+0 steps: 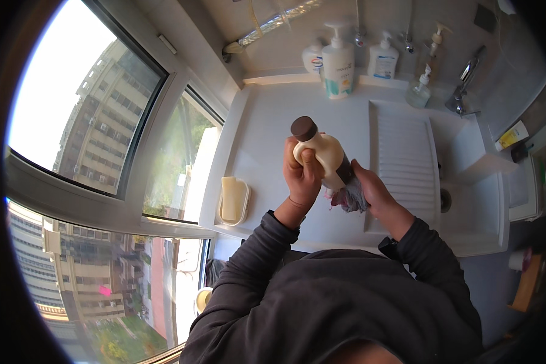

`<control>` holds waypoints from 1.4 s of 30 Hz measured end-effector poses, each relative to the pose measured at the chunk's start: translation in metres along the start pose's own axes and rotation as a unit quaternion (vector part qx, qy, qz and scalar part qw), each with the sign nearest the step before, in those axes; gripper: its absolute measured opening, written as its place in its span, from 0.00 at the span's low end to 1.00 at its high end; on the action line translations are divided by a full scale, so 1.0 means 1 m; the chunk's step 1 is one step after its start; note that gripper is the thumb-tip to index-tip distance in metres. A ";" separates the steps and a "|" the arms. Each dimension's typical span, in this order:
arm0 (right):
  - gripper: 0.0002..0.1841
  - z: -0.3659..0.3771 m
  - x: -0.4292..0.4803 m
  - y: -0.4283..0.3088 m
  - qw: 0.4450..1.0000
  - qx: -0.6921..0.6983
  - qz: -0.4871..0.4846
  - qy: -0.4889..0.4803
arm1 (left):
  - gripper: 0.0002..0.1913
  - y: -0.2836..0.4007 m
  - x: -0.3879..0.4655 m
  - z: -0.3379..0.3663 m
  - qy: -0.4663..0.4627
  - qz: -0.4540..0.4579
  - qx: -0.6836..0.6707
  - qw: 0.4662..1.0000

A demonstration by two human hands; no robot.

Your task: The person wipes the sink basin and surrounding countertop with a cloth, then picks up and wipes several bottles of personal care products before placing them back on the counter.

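My left hand [302, 175] grips a cream-coloured plastic bottle [331, 150] by its handle, just below the brown cap [304, 128]. The bottle is tilted above the white counter of the sink unit [273, 132], its cap end towards the upper left. My right hand [376, 191] holds a grey and pink cloth [356, 196] against the bottle's lower end. The palm and part of the fingers of my right hand are hidden behind the bottle and cloth.
Pump bottles [339, 68] line the back ledge. A ribbed washboard [405, 159] and the sink basin [471, 200] lie to the right, with a chrome faucet [459, 91] behind. A soap bar [229, 198] rests in a dish at the left edge, near the window frame [134, 182].
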State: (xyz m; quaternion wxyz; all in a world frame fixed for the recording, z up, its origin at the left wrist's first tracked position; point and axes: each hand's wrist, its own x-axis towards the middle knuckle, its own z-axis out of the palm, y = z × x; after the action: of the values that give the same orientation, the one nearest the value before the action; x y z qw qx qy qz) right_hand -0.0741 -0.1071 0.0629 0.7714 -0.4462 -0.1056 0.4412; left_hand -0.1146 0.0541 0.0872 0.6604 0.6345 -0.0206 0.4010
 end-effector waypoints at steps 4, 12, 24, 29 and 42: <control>0.27 -0.009 -0.010 -0.010 0.996 -0.030 -0.029 0.073 | 0.11 -0.006 0.005 -0.012 0.022 -0.019 0.076 0.997; 0.33 0.024 -0.013 -0.006 0.844 -0.431 -0.318 0.044 | 0.08 -0.012 -0.005 0.000 0.036 -0.088 0.025 0.995; 0.25 -0.004 0.008 -0.011 0.993 0.121 0.008 0.015 | 0.12 0.019 -0.012 0.007 -0.106 -0.095 -0.078 0.987; 0.34 -0.002 0.001 -0.004 0.965 0.236 0.078 -0.081 | 0.22 0.017 -0.007 0.005 -0.136 -0.084 -0.155 0.975; 0.25 0.007 0.020 0.009 0.916 -0.168 -0.305 0.200 | 0.33 0.010 -0.007 0.023 0.052 -0.182 -0.032 0.981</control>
State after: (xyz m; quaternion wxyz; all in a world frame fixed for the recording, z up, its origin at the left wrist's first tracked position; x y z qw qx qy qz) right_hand -0.0719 -0.0853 0.0554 0.7875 -0.5940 -0.1527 0.0615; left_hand -0.1144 0.0296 0.0963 0.7424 0.5846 0.1166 0.3057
